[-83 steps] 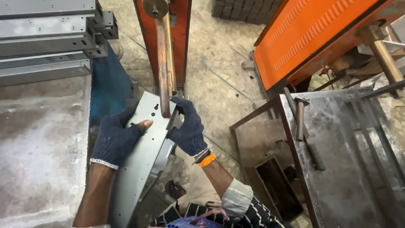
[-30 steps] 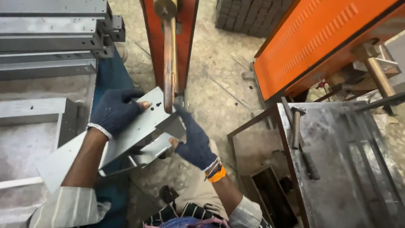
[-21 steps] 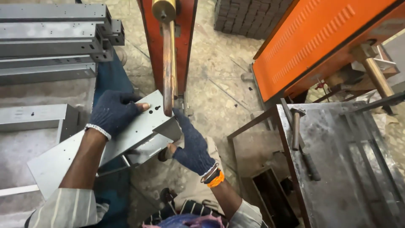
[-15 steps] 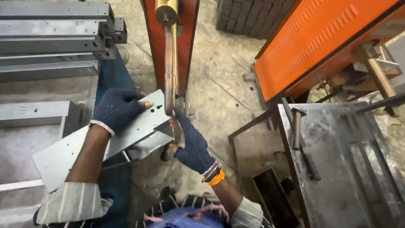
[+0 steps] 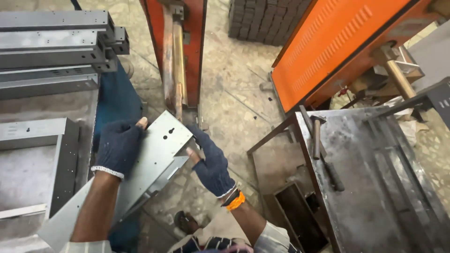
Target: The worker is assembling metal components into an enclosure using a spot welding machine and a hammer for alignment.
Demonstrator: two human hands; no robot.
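**Both gloved hands on a sheet-metal panel at the press**

We hold a grey sheet-metal panel [image 5: 154,161] with punched holes, tilted, its upper corner just below the copper-coloured arm [image 5: 177,65] of the orange machine [image 5: 194,42]. Our left hand [image 5: 118,146], in a dark knit glove, grips the panel's left edge, a bare fingertip showing. Our right hand [image 5: 211,161], gloved too, closes on the panel's right edge. Stacked grey metal channels [image 5: 51,44] lie to the left; a steel table [image 5: 375,178] carrying a hammer [image 5: 317,133] stands to the right.
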